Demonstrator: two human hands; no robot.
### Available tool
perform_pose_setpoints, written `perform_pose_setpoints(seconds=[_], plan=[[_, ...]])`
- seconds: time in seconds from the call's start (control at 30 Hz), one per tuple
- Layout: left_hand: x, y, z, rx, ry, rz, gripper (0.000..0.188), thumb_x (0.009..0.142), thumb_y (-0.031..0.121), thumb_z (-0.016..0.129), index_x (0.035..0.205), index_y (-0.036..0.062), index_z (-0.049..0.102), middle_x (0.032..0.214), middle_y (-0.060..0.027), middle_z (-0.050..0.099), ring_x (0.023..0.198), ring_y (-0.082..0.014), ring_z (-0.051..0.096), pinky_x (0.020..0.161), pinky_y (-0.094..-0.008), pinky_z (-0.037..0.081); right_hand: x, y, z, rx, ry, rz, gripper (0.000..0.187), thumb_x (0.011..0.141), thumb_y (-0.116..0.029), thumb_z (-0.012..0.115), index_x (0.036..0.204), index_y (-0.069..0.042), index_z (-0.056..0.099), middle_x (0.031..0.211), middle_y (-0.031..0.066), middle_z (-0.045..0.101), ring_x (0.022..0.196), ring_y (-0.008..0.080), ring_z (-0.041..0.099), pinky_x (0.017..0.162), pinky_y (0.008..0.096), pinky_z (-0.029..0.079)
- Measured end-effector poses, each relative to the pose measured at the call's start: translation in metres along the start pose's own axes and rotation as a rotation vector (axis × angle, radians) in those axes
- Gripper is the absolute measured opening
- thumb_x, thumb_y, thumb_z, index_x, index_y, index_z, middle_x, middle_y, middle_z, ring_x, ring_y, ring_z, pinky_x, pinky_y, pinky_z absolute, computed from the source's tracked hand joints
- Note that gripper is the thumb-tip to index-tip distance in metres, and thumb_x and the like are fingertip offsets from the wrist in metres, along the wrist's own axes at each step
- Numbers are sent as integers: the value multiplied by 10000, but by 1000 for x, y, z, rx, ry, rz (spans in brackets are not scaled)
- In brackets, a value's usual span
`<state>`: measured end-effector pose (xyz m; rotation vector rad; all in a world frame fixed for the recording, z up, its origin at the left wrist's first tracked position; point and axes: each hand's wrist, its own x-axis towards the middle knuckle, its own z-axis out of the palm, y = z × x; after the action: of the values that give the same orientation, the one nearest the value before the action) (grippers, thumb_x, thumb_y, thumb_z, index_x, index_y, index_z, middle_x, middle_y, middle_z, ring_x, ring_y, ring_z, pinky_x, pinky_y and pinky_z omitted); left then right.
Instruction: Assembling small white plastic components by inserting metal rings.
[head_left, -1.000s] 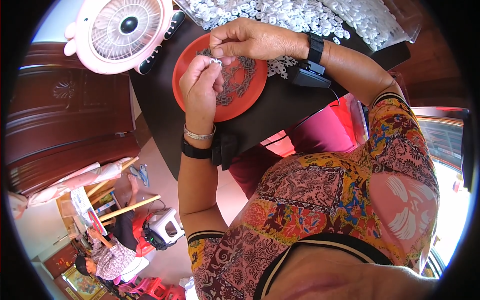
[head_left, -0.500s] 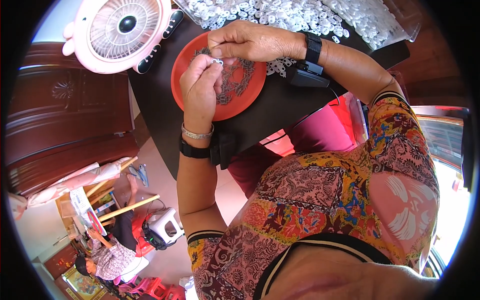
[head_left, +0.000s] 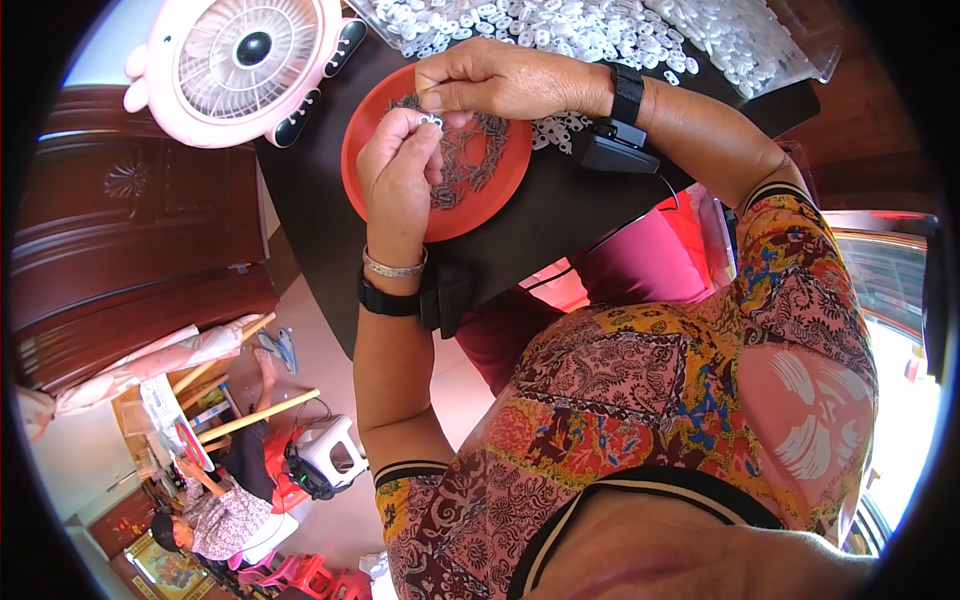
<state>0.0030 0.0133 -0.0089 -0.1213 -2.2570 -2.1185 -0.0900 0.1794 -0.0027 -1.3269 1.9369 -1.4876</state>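
My left hand [head_left: 400,170] is closed in a pinch over the round red tray, with a small white plastic piece with holes [head_left: 430,120] between thumb and fingertips. Right beside it, my right hand [head_left: 490,85] also pinches, its fingertips close against that piece. Whatever the right fingers hold is hidden. Below both hands, the red tray [head_left: 505,200] carries many small grey-brown parts [head_left: 465,165], thin and screw-like, in loose heaps. More white pieces [head_left: 560,132] lie on the dark table next to the tray, partly behind my right wrist.
A large heap of white pieces [head_left: 560,30] covers the table's far side, some in a clear plastic bag [head_left: 750,50]. A pink fan [head_left: 235,70] stands at far left. Black wrist devices [head_left: 620,150] with a cable sit on my arms. Another person [head_left: 225,515] sits at lower left.
Both hands stay over the tray in nearly the same pinch. The white piece has shifted very slightly left and up with my left fingertips.
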Motion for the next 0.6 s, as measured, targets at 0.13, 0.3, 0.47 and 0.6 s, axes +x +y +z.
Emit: perform_pose_setpoints(seconds=[0.13,0.3,0.47,0.6], plan=[[-1,0,2,17,8,6,123,895,112,509,816,31,557,632,16,490,535,-49,428,484,-191,321,0,0,2,43,3,11,222,979,-215,485,847,-41,523,700,-29,492,666,52,467,631,227,420],[-1,2,1,-14,26,-5,112,897,93,521,811,26,547,629,14,478,537,-48,417,483,-195,332,0,2,0,73,-3,-11,231,980,-224,488,847,-38,523,698,-30,487,661,49,457,627,220,411],[-1,3,1,-7,14,6,118,903,100,521,810,31,546,631,18,478,538,-45,416,484,-194,334,1,1,1,42,-13,0,234,982,-223,484,849,-34,524,698,-26,490,657,52,456,628,220,411],[-1,2,1,21,26,0,147,898,130,501,788,46,553,629,19,500,529,-47,440,482,-188,316,0,0,3,51,-3,14,232,982,-221,482,854,-33,528,703,-22,501,658,53,461,629,223,415]])
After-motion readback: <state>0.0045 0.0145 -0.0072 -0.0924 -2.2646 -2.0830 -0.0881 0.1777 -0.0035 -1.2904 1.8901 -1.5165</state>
